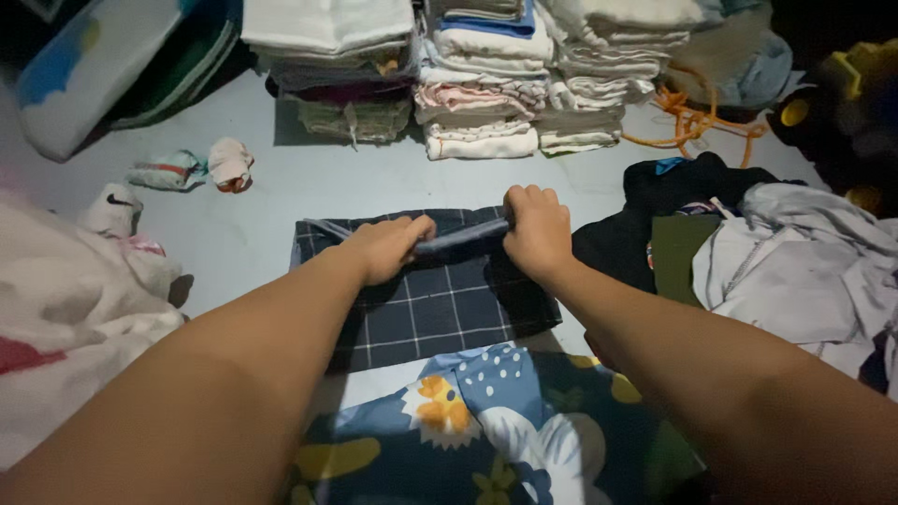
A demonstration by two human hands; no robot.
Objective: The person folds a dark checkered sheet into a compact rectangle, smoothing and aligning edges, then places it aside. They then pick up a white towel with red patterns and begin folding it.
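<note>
Both hands, left hand (pixel 388 245) and right hand (pixel 536 229), hide checked cloth's (pixel 440 304) fold.

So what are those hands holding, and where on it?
Both the left hand and the right hand grip the dark checked cloth along its folded far edge, one at each side.
</note>
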